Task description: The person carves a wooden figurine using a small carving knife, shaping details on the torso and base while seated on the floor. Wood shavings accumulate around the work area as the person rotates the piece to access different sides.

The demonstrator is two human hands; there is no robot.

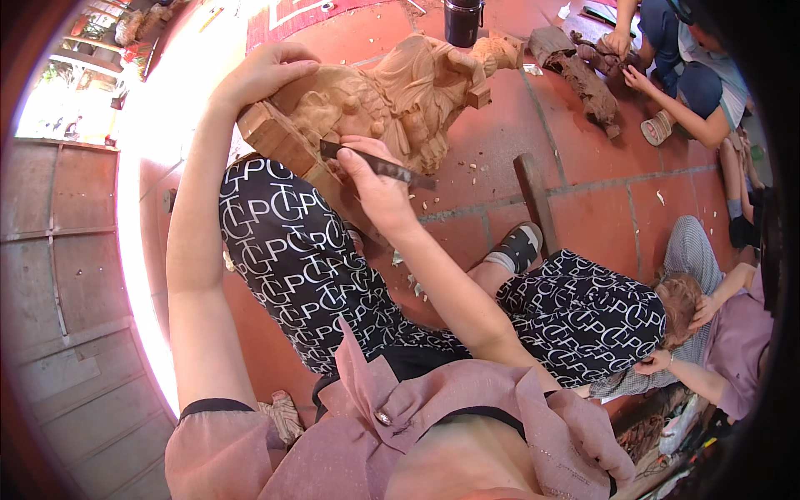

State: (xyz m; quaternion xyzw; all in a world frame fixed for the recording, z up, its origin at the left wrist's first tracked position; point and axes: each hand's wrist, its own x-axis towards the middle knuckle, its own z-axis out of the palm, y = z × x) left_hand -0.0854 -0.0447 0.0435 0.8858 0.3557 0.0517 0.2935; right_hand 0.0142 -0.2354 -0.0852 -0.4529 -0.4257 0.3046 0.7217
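A light-brown wooden statue (417,92), carved with draped folds and rounded shapes, lies tilted across my raised left knee. Its flat, thick base (279,142) points to the lower left. My left hand (271,71) curls over the upper edge of the statue near that base, gripping it. In my right hand (375,175) is a flat, dark, file-like tool (408,177). One end of it reaches the carving by the base, and the other points right over the floor. My fingers hide its middle, so its exact kind is unclear.
Small wood chips (433,200) dot the red tile floor (583,217). A long dark bar (536,204) lies beside my sandalled foot (517,247). Beyond the statue stands a black canister (462,21). Co-workers at right handle a dark-brown wooden piece (583,87) and a reddish-brown piece (679,304).
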